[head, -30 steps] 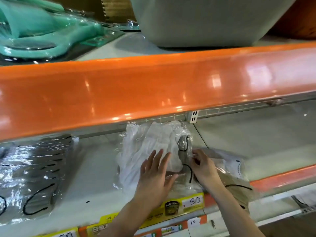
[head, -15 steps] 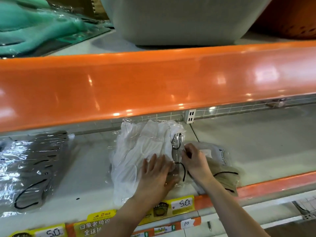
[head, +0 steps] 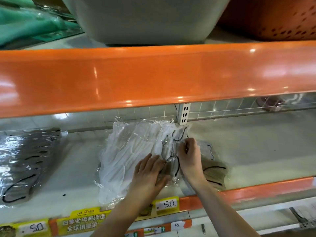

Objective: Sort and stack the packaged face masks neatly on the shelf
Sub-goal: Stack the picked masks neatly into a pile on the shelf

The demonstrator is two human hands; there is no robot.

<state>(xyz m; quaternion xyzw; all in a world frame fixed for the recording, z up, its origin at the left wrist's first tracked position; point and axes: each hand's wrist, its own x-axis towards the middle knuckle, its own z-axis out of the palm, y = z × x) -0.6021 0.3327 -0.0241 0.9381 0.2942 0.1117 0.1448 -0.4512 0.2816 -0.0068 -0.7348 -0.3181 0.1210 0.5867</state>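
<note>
A stack of white face masks (head: 130,151) in clear plastic lies on the pale shelf (head: 248,151), reaching back to the wire grid. My left hand (head: 148,173) lies flat on its right front part. My right hand (head: 189,156) pinches the clear wrap of a mask pack with black ear loops (head: 172,151) at the stack's right edge. A beige mask pack (head: 215,171) and a white printed one (head: 206,149) lie under and right of my right wrist. A pile of grey masks (head: 25,161) in plastic sits far left.
An orange shelf lip (head: 153,74) overhangs the work area. Above it stand a grey tub (head: 145,19), an orange perforated basket (head: 282,17) and green wrapped goods (head: 30,23). Yellow price tags (head: 165,204) line the shelf's front edge. A slotted upright (head: 184,113) stands behind the stack.
My right hand moved slightly back along the black-looped pack and now pinches its wrap. My left hand stayed flat on the white stack. The camera shifted left and down a little.
</note>
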